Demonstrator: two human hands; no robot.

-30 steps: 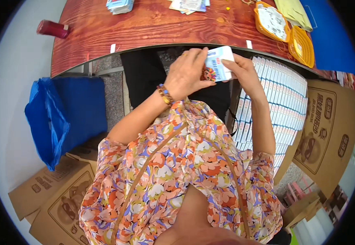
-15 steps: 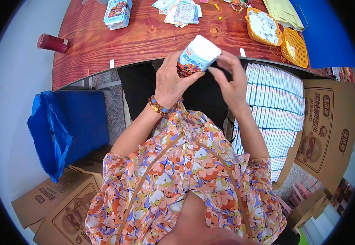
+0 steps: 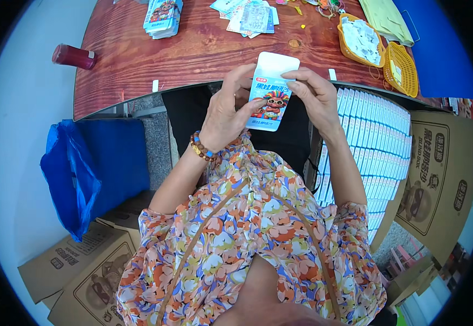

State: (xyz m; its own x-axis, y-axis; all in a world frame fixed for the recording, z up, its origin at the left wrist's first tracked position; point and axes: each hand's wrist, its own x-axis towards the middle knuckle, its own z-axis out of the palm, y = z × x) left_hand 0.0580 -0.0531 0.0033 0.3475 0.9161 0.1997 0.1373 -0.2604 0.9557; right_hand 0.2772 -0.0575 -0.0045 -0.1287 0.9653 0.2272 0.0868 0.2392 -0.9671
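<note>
Fingers (image 3: 247, 106) of our left hand (image 3: 226, 114) and right hand (image 3: 312, 95) pinch a small blue packet (image 3: 269, 92) by its sides, upright, upper centre of frame, just above the bench (image 3: 204, 54) edge. Stacked packets (image 3: 372, 141) fill a box at right.

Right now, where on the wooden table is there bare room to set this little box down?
Bare wood runs between the red bottle and the small box in both hands, below the card stack. The far right is crowded: loose cards and orange baskets.

head-worn fisheye, looking steeply down, close
</note>
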